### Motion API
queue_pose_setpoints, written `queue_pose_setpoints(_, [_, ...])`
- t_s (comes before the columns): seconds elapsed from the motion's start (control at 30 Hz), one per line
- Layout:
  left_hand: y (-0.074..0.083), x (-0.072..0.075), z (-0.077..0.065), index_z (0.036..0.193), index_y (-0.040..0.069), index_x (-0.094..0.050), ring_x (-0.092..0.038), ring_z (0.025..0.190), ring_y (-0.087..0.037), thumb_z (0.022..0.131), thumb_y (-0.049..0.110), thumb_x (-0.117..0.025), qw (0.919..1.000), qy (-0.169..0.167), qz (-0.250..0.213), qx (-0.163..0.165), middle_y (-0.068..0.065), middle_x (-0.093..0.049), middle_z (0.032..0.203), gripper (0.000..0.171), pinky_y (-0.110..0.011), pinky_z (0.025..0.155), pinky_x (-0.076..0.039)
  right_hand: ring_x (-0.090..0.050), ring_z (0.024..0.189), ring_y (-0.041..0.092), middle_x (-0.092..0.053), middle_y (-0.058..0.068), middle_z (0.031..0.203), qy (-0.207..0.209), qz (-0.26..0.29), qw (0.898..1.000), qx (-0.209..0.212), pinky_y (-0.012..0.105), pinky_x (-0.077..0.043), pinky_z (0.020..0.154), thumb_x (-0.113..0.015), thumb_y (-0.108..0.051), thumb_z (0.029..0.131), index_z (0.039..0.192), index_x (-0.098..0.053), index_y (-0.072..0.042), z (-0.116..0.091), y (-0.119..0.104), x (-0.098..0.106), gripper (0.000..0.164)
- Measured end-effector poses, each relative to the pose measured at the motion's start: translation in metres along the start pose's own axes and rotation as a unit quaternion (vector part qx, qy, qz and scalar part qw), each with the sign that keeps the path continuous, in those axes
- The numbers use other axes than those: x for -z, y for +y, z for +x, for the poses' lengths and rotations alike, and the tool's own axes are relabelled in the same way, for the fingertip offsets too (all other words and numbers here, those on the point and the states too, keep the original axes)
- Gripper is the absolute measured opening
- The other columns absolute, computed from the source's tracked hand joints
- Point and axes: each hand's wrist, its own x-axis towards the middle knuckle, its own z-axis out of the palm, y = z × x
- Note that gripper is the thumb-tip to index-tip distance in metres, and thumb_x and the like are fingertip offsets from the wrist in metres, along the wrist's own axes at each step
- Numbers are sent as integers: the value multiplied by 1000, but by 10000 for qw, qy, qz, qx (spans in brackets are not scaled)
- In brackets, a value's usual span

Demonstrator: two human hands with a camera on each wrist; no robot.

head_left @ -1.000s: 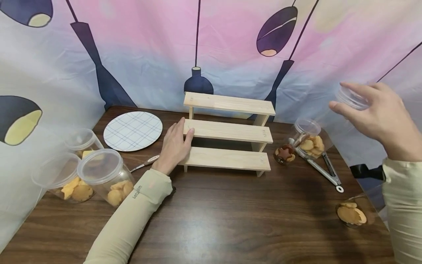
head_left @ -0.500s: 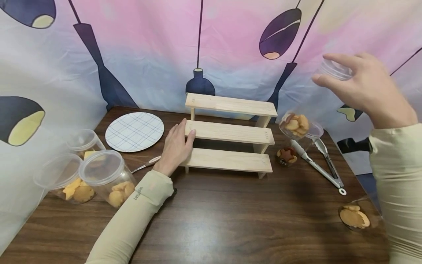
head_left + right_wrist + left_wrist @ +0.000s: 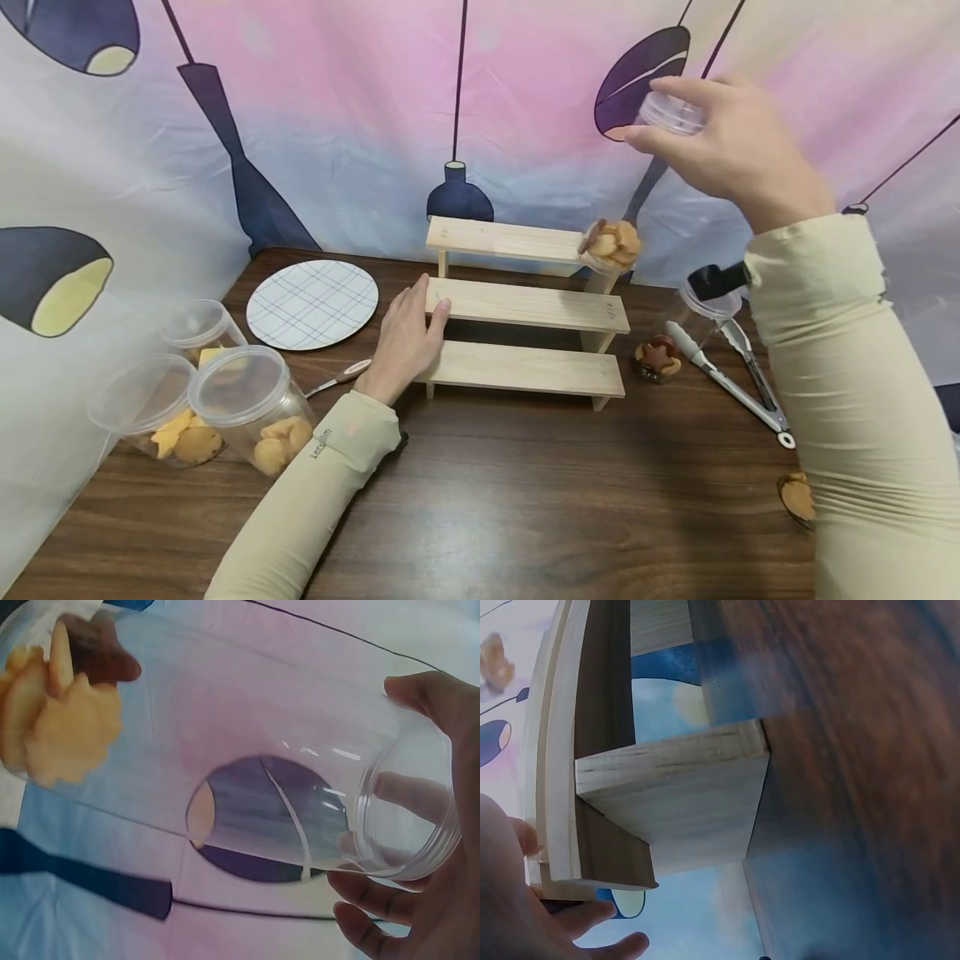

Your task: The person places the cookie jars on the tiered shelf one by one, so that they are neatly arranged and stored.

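Note:
My right hand [image 3: 738, 142] grips a tall clear plastic jar [image 3: 247, 742] by its screw lid [image 3: 671, 112]. Cookies [image 3: 613, 243] lie in the jar's bottom, which overlaps the right end of the top step in the head view. The three-step wooden display stand [image 3: 525, 300] is in the middle of the table. At its left end, my left hand [image 3: 405, 342] rests against the middle step, thumb on the board and the other fingers [image 3: 585, 919] loosely extended by the board's end.
Several lidded cookie jars [image 3: 236, 387] stand at the left, before a round checked plate [image 3: 311, 304] and a brown-handled utensil [image 3: 352, 371]. At the right are metal tongs [image 3: 727, 379], a small container with a star cookie [image 3: 658, 357], a clear jar [image 3: 708, 308] and another cookie container [image 3: 797, 497], partly behind my sleeve.
My right hand has carried the cookie jar up and leftward, from beside the tongs to the stand's top right end. The left hand has stayed at the stand.

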Motion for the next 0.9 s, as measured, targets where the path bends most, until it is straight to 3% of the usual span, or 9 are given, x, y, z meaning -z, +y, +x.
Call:
queue_pose_setpoints(0.17, [-1, 1, 0, 158, 3, -21, -23, 148, -39, 107, 46, -32, 10000, -27, 3, 18, -20, -30, 160, 68, -55, 120, -18, -42, 119, 35, -34, 15, 152, 47, -49, 9997, 240, 50, -38, 91, -63, -63, 86, 154, -37, -37, 13, -19, -14, 78])
queue_pose_setpoints(0.3, [-3, 4, 1, 158, 2, -21, -23, 148, -40, 107, 45, -33, 10000, 9, 32, -4, -20, -30, 160, 68, -57, 120, -18, -44, 116, 34, -36, 15, 150, 7, -75, 9993, 363, 50, -40, 95, -61, -63, 86, 155, -37, -35, 25, -38, -24, 78])
queue_pose_setpoints(0.63, [-4, 8, 2, 157, 1, -23, -25, 147, -40, 107, 44, -33, 9999, 80, 36, -65, -21, -32, 158, 67, -54, 120, -19, -35, 140, 25, -30, 8, 159, -264, -252, 9969, 701, 46, -31, 115, -56, -65, 87, 156, -35, -34, 45, -82, -44, 78])
queue_pose_setpoints(0.9, [-4, 8, 0, 158, 2, -22, -25, 147, -40, 107, 45, -33, 10000, 27, 80, -34, -21, -32, 159, 68, -55, 120, -19, -39, 138, 25, -30, 8, 159, -576, -240, 9956, 705, 44, -34, 114, -57, -68, 86, 156, -33, -36, 51, -100, -59, 81])
